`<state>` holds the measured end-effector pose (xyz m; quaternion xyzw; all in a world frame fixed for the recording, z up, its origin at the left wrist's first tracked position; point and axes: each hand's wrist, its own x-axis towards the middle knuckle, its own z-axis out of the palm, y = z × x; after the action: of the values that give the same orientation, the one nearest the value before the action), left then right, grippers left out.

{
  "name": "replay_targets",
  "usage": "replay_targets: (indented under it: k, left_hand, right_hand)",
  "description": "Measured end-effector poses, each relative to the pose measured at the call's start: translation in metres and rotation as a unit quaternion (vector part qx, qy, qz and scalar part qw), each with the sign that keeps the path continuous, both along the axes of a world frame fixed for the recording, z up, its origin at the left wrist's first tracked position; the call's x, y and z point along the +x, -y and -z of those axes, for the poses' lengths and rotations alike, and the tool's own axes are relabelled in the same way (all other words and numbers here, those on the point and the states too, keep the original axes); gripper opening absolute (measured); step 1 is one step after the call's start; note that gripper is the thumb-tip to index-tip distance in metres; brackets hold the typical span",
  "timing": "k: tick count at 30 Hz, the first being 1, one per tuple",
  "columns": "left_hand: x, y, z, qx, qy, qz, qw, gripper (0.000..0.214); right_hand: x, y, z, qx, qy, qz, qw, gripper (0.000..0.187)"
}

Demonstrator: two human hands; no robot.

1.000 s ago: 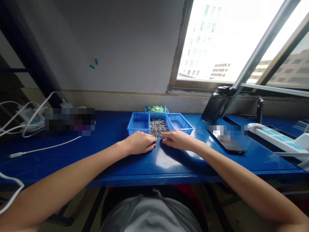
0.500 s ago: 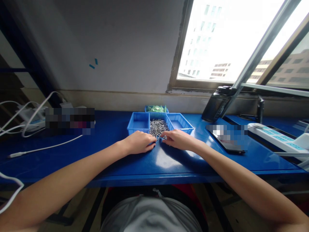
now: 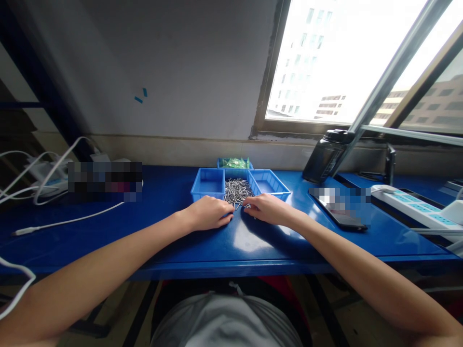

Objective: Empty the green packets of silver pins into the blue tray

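Observation:
A heap of small silver metal pieces, screw-like and too small to name surely (image 3: 238, 191), lies on the blue table between two blue bins. My left hand (image 3: 211, 213) rests on the table at the heap's front left, its fingers curled under; whatever they hold is hidden. At the front right edge of the heap is my right hand (image 3: 269, 208). Its thumb and forefinger are bent and a little apart, touching loose pieces. The left blue bin (image 3: 208, 182) and the right blue bin (image 3: 269, 180) flank the heap. Behind it, another blue bin (image 3: 220, 163) contains green plastic packets (image 3: 236, 163).
A black bottle (image 3: 324, 156) stands by the window at the right. Nearer lies a dark phone-like device (image 3: 347, 222), partly blurred out. A white power strip (image 3: 412, 205) is further right. White cables (image 3: 79, 219) cross the left side of the blue table (image 3: 173, 265).
My right hand has shifted very slightly to the right at the edge of the heap. My left hand stays where it was, and the bins have not moved.

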<state>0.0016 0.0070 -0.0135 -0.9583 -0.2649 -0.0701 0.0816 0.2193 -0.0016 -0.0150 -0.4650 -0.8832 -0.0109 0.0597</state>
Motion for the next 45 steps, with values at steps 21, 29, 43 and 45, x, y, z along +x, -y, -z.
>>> replay_targets:
  k: [21,29,43,45]
  left_hand:
    - [-0.0010,-0.0002,-0.0013,-0.002,0.005,0.005,1.000,0.024]
    - [-0.0002,-0.0003,-0.0019,-0.013,0.008,0.005,1.000,0.024]
    - [-0.0002,-0.0002,-0.0020,-0.012,0.007,0.006,1.000,0.024]
    - [-0.0003,-0.0002,-0.0020,-0.012,0.008,0.007,1.000,0.024]
  right_hand:
    - [0.0027,-0.0005,-0.0002,0.002,-0.011,0.014,1.000,0.018]
    - [0.0029,-0.0025,0.0021,0.001,-0.003,0.017,1.000,0.016]
    - [0.0017,0.0000,-0.0016,0.019,0.007,0.012,1.000,0.013]
    - [0.0015,0.0006,-0.0026,0.023,0.006,0.018,1.000,0.013]
